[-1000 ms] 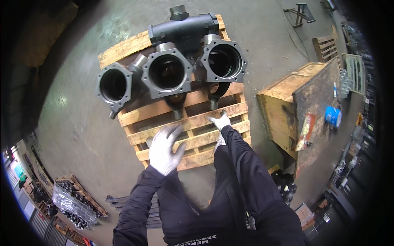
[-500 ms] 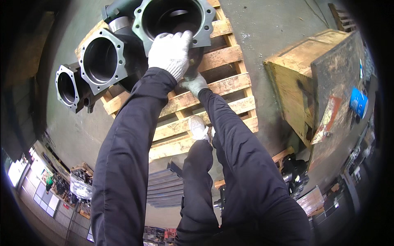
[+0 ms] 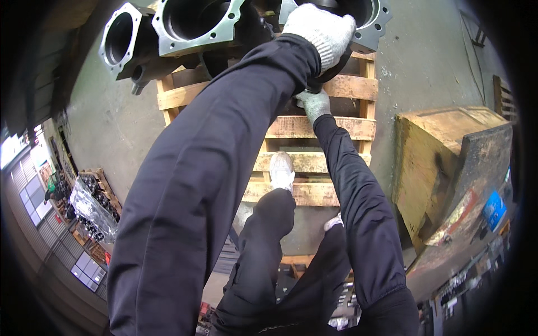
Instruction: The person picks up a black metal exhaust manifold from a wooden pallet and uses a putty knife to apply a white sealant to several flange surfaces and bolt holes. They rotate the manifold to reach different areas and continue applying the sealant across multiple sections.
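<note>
Casting (image 3: 371,35), dark and flanged, is gripped at its rim by gloved left hand (image 3: 322,31), fingers clamped over the edge. Lower stub (image 3: 315,85) is met by gloved right hand (image 3: 315,104), just below the left; fingers partly hidden, closure cannot be told. Second casting (image 3: 193,46) is seen left of left hand, pallet (image 3: 322,127) beneath both.

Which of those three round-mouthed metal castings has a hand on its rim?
The rightmost casting: the left hand is curled over its rim, with the right hand lower down. No hand is on the middle casting or the leftmost casting.
</note>
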{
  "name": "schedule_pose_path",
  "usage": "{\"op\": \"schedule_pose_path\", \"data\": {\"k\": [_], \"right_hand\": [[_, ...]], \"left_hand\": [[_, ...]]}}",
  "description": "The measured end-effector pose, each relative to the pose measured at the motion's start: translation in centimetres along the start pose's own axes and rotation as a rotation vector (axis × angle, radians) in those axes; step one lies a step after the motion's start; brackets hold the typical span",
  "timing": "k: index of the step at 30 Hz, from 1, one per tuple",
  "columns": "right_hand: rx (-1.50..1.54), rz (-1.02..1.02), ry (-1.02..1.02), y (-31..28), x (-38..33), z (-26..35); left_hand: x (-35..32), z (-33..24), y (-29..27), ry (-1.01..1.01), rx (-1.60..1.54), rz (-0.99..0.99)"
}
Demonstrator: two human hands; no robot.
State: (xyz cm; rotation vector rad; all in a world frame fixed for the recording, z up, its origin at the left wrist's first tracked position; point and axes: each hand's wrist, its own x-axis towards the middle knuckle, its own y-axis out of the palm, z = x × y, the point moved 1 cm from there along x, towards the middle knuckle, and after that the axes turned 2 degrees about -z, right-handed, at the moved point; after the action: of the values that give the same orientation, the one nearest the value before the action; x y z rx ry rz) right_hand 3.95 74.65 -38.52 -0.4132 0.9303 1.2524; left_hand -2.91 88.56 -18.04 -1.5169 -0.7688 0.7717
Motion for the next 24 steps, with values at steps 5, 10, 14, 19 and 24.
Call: {"op": "schedule_pose_path", "data": {"k": [5,10,14,19,24], "right_hand": [[-0.495,0.068,-0.162,-3.5,-0.9,1.8],[-1.758,0.322,-1.133,-14.6,-2.4,2.2],[-1.515,0.313,-1.067,-21.2,-6.9,-7.7],[-0.867,0.121,-0.340,-25.8,-13.1,-19.4],[-0.369,0.071,0.068,-33.0,-21.2,-21.6]], "left_hand": [[1.6,-1.8,-2.8,-0.108,0.029,-0.089],[0.2,-7.4,-4.1,-0.300,-0.123,0.065],[-6.5,-14.3,-1.4,-0.149,-0.188,-0.047],[-12.3,-24.0,1.0,-0.306,-0.365,-0.123],[-22.9,-29.8,-1.3,-0.314,-0.540,0.020]]}}
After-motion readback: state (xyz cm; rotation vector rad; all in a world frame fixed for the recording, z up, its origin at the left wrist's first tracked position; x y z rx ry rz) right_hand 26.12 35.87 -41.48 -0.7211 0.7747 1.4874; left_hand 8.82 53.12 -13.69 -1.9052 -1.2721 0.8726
